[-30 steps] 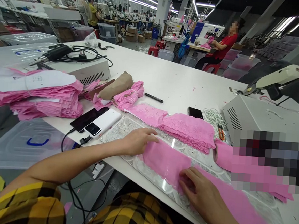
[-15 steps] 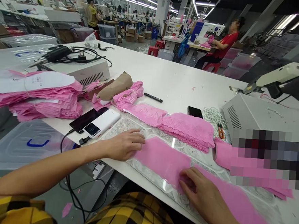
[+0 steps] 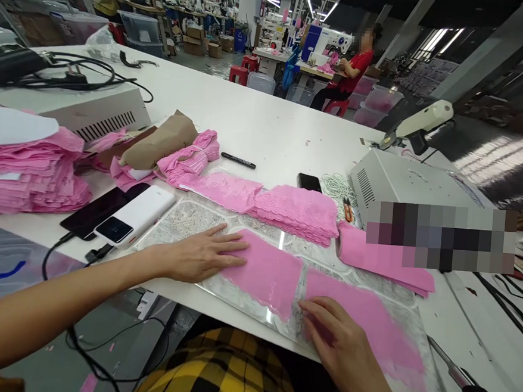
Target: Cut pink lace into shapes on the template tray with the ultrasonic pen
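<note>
Has the left hand point(image 3: 199, 254) spread open, palm down, with fingertips on the edge of the left pink piece point(image 3: 265, 274) and nothing gripped. Has the right hand point(image 3: 337, 332) half open, fingers loosely curled at the near left corner of the right pink piece point(image 3: 369, 317); cannot tell from here whether pinching any cloth. Has both pieces lying flat on a grey patterned board point(image 3: 172, 219), side by side with a narrow gap between, near the front of the white counter point(image 3: 258, 118). Shows, just beyond, a scalloped pink stack point(image 3: 296, 213) and, farther right, a folded pink stack point(image 3: 361, 245). Shows a black marker point(image 3: 238, 160) behind the row, then a dark phone point(image 3: 309, 182), a tangle of pale cord point(image 3: 334, 186) and orange-handled snips point(image 3: 348, 211) near a grey vented box point(image 3: 406, 176). To the left, shows a white power bank point(image 3: 144, 214) over a black phone point(image 3: 85, 216), beside a thick pink pile point(image 3: 34, 171), with a brown paper roll point(image 3: 158, 141) behind.
</note>
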Motion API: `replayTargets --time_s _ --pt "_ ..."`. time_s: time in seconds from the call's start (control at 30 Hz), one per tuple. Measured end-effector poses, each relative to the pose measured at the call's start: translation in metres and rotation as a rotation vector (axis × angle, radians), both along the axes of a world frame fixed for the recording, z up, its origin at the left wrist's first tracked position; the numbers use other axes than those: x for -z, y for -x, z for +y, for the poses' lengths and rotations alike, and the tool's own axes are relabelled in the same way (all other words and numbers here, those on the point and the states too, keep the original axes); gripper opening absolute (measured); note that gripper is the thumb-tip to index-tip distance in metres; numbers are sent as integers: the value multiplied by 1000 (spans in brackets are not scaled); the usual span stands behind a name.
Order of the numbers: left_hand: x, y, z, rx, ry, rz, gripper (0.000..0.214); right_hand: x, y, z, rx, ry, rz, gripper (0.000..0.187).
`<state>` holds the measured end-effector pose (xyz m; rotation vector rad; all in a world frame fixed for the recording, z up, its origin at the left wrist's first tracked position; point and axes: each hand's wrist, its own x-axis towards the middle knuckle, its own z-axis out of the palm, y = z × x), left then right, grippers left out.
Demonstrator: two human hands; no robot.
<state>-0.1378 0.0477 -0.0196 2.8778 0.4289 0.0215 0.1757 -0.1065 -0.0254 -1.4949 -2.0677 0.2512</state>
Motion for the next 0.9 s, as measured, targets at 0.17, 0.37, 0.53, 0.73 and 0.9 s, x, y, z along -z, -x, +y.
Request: replayTargets --time_s 0.17,0.37,0.53,0.73,0.9 --pt "-9 -23 -4 79 20 -65 46 6 -28 -24 140 -121 24 18" --pt "-10 -93 -22 282 102 -121 40 15 -29 -45 120 -211 -55 27" --pt "2 -126 -27 400 93 -115 39 18 -18 -47 91 -250 -120 31" --pt "6 -134 -25 388 88 -70 40 20 -22 -51 111 -254 -118 36" --pt "6 -136 -25 386 54 -72 42 19 -23 -52 110 -279 -202 41"
